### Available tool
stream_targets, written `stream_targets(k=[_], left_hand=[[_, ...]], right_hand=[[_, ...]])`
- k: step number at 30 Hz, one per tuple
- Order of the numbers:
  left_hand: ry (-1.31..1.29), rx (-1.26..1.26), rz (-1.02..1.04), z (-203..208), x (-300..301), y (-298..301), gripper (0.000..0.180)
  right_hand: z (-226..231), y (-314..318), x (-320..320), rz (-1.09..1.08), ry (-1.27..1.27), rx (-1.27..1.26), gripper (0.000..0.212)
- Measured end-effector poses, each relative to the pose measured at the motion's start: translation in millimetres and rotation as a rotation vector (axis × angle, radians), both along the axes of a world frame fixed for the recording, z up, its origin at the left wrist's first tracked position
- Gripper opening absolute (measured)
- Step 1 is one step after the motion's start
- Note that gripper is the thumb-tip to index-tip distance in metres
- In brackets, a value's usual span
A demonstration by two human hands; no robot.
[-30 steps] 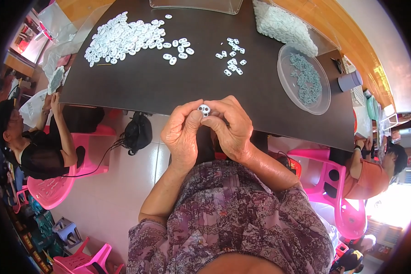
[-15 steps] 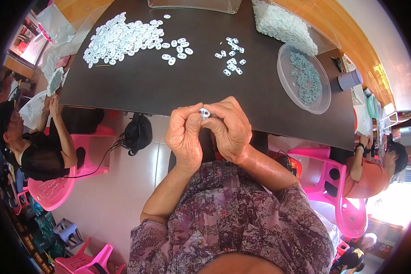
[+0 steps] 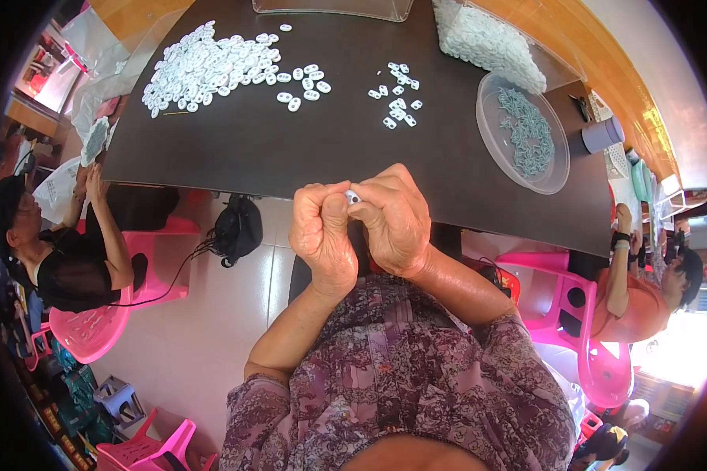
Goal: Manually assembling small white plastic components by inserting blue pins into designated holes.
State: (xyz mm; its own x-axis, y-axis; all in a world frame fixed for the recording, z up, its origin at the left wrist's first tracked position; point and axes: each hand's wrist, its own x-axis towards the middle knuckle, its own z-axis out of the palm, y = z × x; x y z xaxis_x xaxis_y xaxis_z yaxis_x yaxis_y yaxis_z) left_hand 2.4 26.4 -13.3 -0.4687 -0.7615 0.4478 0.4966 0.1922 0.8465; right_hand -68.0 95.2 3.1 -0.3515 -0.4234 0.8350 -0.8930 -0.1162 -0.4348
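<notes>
Just off the table's near edge, my two hands meet over a small white oval plastic piece (image 3: 353, 198) with dark holes. My left hand (image 3: 322, 231) pinches it from the left between thumb and fingers. From the other side, the thumb and fingers of my right hand (image 3: 394, 220) press on it too. Fingertips cover most of the piece. Beyond my hands lies a small scatter of white rectangular pieces with holes (image 3: 398, 104). To the left spreads a large pile of white oval pieces (image 3: 212, 67), several lying loose beside it.
A round clear tray (image 3: 485, 129) of grey-green small parts stands right on the dark table (image 3: 291, 149), near a purple-lidded container (image 3: 602, 136). A clear bin of white pieces (image 3: 491, 51) sits behind. People sit left (image 3: 55, 243) and right (image 3: 636, 294) on pink chairs.
My fingers have closed further over the white piece, so less of it shows. My left hand has shifted slightly right. The person at right has raised a hand.
</notes>
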Motion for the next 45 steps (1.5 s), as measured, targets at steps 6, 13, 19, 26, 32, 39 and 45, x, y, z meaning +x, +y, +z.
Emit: stream_targets(k=[6, 13, 19, 26, 32, 39, 45], left_hand=[[-0.084, 0.123, -0.176, 7, 4, -2, 0.015], [-0.298, 0.087, -0.212, 9, -2, -33, 0.031], [-0.438, 0.023, 0.002, 7, -17, -84, 0.019], [-0.539, -0.476, 0.225, 6, -39, -122, 0.016], [-0.534, -0.641, 0.174, 7, -49, -112, 0.016], [-0.531, -0.741, 0.020, 11, -68, -66, 0.015], [-0.514, -0.886, -0.090, 10, -87, -47, 0.015]], right_hand=[[7, 7, -9, -0.016, -0.120, 0.043, 0.022], [60, 42, -87, -0.364, 0.054, 0.181, 0.011], [112, 70, -238, -0.761, 0.137, 0.227, 0.018], [122, 53, -200, -0.544, -0.012, 0.223, 0.019], [164, 80, -58, -0.110, 0.142, 0.030, 0.026], [174, 128, -14, 0.227, 0.056, -0.045, 0.028], [190, 152, -8, 0.529, -0.020, -0.122, 0.031]])
